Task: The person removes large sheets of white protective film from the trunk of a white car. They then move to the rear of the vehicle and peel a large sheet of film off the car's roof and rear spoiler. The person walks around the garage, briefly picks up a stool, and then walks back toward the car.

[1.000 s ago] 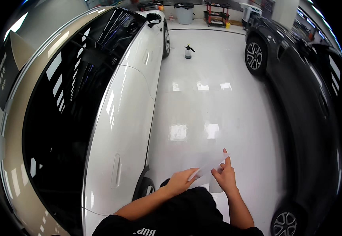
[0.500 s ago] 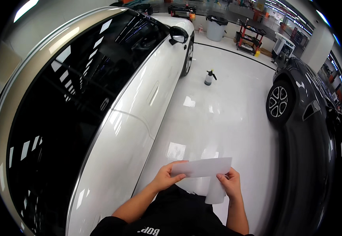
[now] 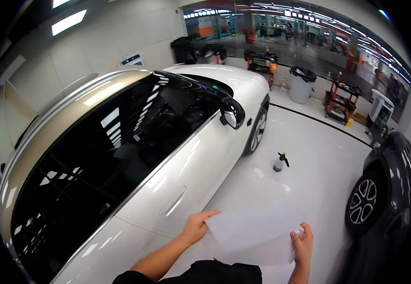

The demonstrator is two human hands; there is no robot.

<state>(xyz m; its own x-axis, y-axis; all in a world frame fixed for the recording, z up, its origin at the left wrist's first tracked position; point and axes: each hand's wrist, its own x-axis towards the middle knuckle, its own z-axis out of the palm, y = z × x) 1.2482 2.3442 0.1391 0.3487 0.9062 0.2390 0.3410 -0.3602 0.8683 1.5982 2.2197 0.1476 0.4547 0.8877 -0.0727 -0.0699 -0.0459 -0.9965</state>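
I record a white car with a beige roof and dark glass (image 3: pixel 193 158) filling the left half of the frame, its flank bounding the working space on that side. A dark grey car (image 3: pixel 399 161) with black tyres and silver spokes closes the right edge. Between them, on the glossy white floor (image 3: pixel 316 189), I note a small pump spray bottle with a black head (image 3: pixel 278 163), standing upright near the white car's front wheel, clear of both hands. Toward the upper right stand a grey round bin with a black liner (image 3: pixel 300 90) and a red-and-black tool cart (image 3: pixel 341 102), both beyond a black floor line (image 3: pixel 326 125).

Compared with half a second ago, my view has swung so that the white car's bonnet now shows and the bottle sits farther right and lower in the frame. The sheet, then a narrow band, is spread broader, and the hands are farther apart.

The translucent whitish sheet of thin film (image 3: pixel 252 232) lies at lower centre, held up between the hands. The left hand (image 3: pixel 197 228) pinches its upper left corner; the right hand (image 3: pixel 302 244) grips its right edge between thumb and fingers. The film's lower part is blurred.
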